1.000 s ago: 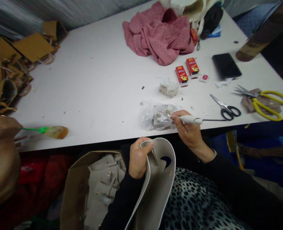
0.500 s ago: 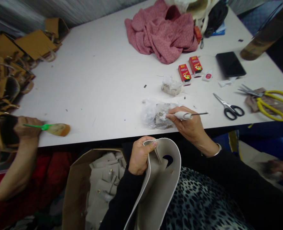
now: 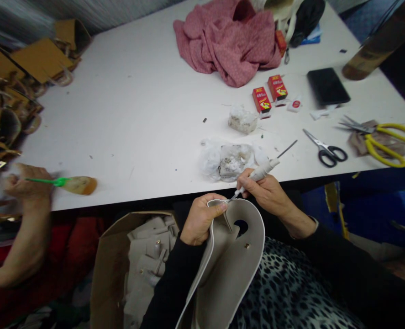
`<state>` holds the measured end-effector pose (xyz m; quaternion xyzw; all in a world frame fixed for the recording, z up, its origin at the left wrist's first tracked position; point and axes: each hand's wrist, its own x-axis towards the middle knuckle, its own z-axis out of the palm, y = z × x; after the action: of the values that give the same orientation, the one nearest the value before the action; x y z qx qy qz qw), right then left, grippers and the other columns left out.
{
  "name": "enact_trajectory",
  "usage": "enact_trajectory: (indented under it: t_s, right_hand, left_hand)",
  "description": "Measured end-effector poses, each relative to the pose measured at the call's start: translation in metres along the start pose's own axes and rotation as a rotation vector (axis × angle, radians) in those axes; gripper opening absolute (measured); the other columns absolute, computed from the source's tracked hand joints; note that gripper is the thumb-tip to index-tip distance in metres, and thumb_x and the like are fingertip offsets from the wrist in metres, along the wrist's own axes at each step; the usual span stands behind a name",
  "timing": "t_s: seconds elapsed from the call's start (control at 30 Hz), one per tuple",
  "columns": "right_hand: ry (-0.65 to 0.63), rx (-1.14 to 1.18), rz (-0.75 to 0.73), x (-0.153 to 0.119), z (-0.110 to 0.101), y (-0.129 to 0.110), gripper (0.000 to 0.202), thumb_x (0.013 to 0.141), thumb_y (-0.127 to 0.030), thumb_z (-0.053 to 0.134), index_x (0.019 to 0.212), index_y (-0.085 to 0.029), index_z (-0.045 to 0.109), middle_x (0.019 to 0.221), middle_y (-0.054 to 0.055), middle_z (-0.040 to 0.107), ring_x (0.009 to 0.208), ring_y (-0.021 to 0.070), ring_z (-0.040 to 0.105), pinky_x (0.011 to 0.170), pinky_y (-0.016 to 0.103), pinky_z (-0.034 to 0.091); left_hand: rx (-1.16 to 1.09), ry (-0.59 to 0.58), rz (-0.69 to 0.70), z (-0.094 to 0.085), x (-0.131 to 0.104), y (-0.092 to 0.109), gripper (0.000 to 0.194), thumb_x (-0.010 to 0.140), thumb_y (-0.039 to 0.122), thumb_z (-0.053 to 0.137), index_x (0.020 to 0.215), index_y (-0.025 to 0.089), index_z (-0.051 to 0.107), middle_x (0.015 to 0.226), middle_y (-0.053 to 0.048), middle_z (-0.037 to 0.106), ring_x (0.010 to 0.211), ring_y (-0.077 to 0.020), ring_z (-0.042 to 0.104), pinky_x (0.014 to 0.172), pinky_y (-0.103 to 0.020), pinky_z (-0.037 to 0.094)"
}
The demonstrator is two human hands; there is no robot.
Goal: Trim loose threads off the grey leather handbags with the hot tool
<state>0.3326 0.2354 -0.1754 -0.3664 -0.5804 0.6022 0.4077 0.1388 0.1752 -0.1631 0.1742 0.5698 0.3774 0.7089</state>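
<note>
My left hand [image 3: 202, 218] pinches the top edge of a beige leather-like bag body [image 3: 236, 265], thumb on the inner side. The piece is curved round on itself, with a dark oval cut-out and a small gold stud. In my right hand [image 3: 269, 194] is a white pen-like tool [image 3: 262, 171], a thin metal rod sticking out of its back end. Its narrow tip reaches the beige edge beside my left thumb; whether it touches is too small to tell. A whitish block [image 3: 234, 160] with dark smudges lies in clear plastic just beyond my hands.
A second whitish block [image 3: 242, 119], red boxes [image 3: 262, 100], black-handled scissors [image 3: 327, 151], yellow-handled scissors [image 3: 387, 141] and pink cloth [image 3: 226, 41] lie on the table [image 3: 137, 105]. A co-worker's hand [image 3: 31, 183] is by a green-tipped bottle [image 3: 81, 185]. Beige pieces fill a carton [image 3: 108, 274].
My right hand has come back from the smudged block toward me, bringing the tool's tip to the beige edge. The co-worker's hand has shifted slightly.
</note>
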Motion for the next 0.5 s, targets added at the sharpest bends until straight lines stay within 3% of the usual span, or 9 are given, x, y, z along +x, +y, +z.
enact_trajectory:
  t_s: [0.5]
  right_hand:
    - [-0.118,-0.083,-0.003,0.0079,0.0024,-0.005,0.044,0.103,-0.05,0.056,0.077,-0.017,0.067,0.079,0.002,0.062,0.066,0.0116,0.059,0.061,0.024,0.049]
  left_hand:
    - [0.015,-0.005,0.047,0.0005,0.0018,-0.008,0.039,0.058,0.032,0.095,0.083,0.014,0.072,0.068,-0.001,0.068,0.059,-0.0111,0.056,0.061,-0.024,0.042]
